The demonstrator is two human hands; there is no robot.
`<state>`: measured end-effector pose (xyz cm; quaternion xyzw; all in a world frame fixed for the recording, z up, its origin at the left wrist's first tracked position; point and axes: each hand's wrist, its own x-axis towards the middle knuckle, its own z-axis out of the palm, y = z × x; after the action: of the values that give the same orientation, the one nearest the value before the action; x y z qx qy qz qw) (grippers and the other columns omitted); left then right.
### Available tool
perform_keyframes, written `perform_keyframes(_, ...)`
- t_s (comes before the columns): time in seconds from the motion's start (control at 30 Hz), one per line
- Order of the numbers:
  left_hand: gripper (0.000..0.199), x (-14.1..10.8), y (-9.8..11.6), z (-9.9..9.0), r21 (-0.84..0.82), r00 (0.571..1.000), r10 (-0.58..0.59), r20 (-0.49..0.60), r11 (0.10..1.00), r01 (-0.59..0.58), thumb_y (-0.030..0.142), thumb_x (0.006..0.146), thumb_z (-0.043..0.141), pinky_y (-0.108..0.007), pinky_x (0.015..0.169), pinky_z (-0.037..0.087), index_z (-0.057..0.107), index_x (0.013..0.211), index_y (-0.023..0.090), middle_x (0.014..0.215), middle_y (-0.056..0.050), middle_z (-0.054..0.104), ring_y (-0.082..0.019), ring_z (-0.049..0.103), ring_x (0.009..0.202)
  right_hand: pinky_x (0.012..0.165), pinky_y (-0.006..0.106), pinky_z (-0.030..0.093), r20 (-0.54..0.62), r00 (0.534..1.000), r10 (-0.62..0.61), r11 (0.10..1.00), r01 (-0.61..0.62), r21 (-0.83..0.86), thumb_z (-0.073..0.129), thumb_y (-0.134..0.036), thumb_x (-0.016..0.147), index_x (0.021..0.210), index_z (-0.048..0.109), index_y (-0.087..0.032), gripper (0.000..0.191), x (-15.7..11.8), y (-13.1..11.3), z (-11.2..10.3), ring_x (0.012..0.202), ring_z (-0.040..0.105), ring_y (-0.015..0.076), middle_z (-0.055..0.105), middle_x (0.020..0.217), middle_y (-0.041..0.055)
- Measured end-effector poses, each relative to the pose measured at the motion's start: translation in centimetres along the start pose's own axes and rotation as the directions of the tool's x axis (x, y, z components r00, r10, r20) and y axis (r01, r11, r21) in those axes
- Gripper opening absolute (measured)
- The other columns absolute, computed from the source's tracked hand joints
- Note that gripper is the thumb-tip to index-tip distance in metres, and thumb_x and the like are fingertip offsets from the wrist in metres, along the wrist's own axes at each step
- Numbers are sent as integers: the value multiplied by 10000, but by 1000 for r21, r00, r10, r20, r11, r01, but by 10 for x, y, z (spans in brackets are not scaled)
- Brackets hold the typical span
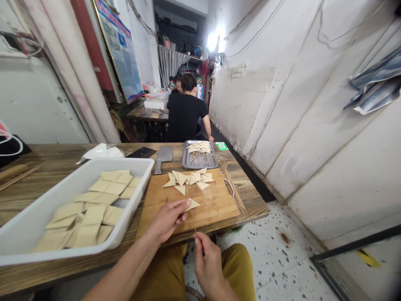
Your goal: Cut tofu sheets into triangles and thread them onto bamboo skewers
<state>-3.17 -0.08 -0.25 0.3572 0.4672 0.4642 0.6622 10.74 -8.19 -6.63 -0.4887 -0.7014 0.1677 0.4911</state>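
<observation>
Skewering seems the step: the left hand [172,216] pinches a pale triangle [193,204], and the right hand [208,256], lower down, grips a thin stick [193,221] leading up to it. The next move likely calls for a straight, steady push (loose triangles [181,178] lie beyond the left hand)

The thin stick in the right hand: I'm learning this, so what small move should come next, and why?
Probably ease the stick into the triangular piece. The left hand pinches that piece, the right hand grips the stick's lower end, and its upper end reaches the piece's edge; whether it is in, I can't tell. Pieces on sticks lie in the tray.
</observation>
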Motion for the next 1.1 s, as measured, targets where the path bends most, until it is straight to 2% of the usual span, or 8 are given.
perform_keyframes(0.37,452,-6,-30,21,72,997,-83,5,994,82,526,575,714,-183,381,123,649,788,132,382,77,368,-41,265,354,561,211,475,-32,998,53,998,-54,-43,361,-235,922,847,619,-169,276,24,10,0,576,638,153,677,693,50)
perform_keyframes(0.47,459,5,-28,12,243,999,-29,-19,969,33,580,656,621,-201,388,183,658,788,142,399,51,416,-71,311,359,596,220,480,-41,997,62,997,-64,-45,369,-235,918,870,624,-165,269,27,16,-1,610,646,159,685,713,54)
perform_keyframes(0.53,457,18,-21,-1,498,973,193,-123,861,-108,576,747,517,-232,446,309,677,804,152,488,-6,538,-123,445,435,620,226,484,-40,997,67,996,-69,-49,374,-238,918,873,627,-161,268,29,20,-2,636,651,164,689,730,60)
perform_keyframes(0.63,404,42,-6,-23,851,825,553,-114,483,-205,459,817,469,-311,761,414,676,984,155,916,-117,682,-241,593,870,622,225,487,-46,996,73,996,-76,-54,379,-247,920,862,632,-165,271,28,22,-4,648,656,165,694,742,60)
perform_keyframes(0.7,418,57,0,-32,952,822,566,-62,281,-122,413,816,475,-351,859,379,652,1057,121,1046,-167,647,-286,554,1002,615,227,488,-56,996,72,995,-75,-60,382,-254,918,855,635,-170,274,27,23,-5,644,658,167,696,736,57)
perform_keyframes(0.77,456,68,3,-35,988,846,529,-67,156,-19,423,796,496,-373,841,382,643,1076,94,1027,-199,631,-311,555,975,602,229,487,-61,996,71,995,-75,-65,384,-256,916,846,636,-171,275,24,22,-6,633,657,170,694,723,55)
perform_keyframes(0.9,547,80,3,-36,995,856,508,-94,58,75,529,757,505,-378,763,399,650,1074,107,962,-207,610,-331,562,905,584,224,482,-54,995,81,995,-84,-53,380,-253,916,840,630,-175,273,21,22,-6,620,658,169,690,708,51)
perform_keyframes(1.1,479,73,1,-38,999,852,522,-50,27,43,562,735,514,-358,771,383,687,885,141,892,-172,609,-319,552,901,610,226,485,-37,995,90,995,-92,-40,380,-247,921,863,629,-169,268,17,25,-7,647,660,171,693,735,57)
